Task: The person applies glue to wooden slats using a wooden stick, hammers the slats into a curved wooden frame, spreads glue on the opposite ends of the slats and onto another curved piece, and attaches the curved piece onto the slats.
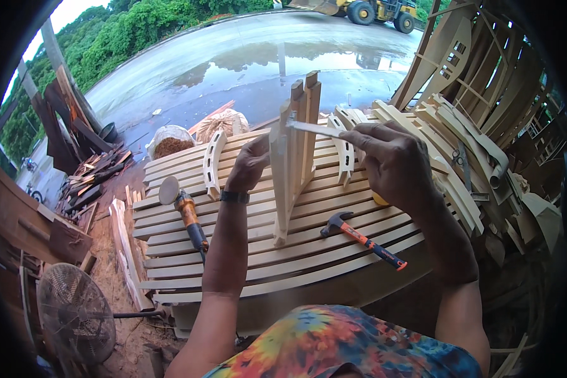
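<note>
Wooden frame (281, 183) stands upright on the slatted wooden top (170, 272), between both hands; frame looks stiff, fairly light; best held by its posts; left hand (249, 165) closes fingers on the near post, tips hidden; right hand (394, 154) pinches a flat stick (318, 129).

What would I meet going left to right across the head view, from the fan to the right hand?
Round fan → angle grinder → left hand → upright wooden frame → right hand.
</note>
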Demonstrator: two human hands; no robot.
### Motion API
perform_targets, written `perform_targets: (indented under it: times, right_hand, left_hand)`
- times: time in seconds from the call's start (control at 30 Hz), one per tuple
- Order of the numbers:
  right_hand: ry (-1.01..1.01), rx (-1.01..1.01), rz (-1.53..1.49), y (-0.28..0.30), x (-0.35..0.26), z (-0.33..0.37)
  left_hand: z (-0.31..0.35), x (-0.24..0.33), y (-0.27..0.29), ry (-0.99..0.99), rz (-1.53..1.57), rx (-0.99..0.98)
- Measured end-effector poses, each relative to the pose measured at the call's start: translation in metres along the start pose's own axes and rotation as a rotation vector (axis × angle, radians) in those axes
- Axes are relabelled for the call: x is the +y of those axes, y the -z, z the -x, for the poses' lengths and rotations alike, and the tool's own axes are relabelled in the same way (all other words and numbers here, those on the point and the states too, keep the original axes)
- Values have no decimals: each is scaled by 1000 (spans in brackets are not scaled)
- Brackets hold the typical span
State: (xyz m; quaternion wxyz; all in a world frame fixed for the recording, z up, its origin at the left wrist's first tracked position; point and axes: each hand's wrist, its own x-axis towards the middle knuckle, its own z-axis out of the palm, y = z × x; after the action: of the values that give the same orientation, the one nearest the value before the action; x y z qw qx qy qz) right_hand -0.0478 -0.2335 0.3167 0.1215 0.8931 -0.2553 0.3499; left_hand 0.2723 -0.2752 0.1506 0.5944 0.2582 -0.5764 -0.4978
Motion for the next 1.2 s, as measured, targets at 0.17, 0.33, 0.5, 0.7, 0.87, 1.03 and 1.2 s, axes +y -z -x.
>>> perform_targets:
  times: [0.17,0.33,0.5,0.7,0.87,1.03,1.2]
  right_hand:
    - [-100,-5,-60,-10,14,-7]
    - [-116,-22,-110,-16,23,-16]
    - [-149,-116,-120,-10,15,-23]
    - [-114,-156,-246,3,2,-12]
    - [-74,66,-212,3,13,-15]
    - [-233,141,-265,-27,44,-13]
    - [-377,225,-385,-70,51,-7]
  left_hand:
    - [-1,1,-6,-14,15,-4]
    - [-5,1,-6,-1,14,13]
    - [-7,2,0,-31,-23,-28]
    - [1,7,-12,-34,-11,10]
    - [2,-6,7,35,-21,66]
    - [-27,10,-13,-41,-42,165]
    - [-45,11,-11,-87,-95,115]
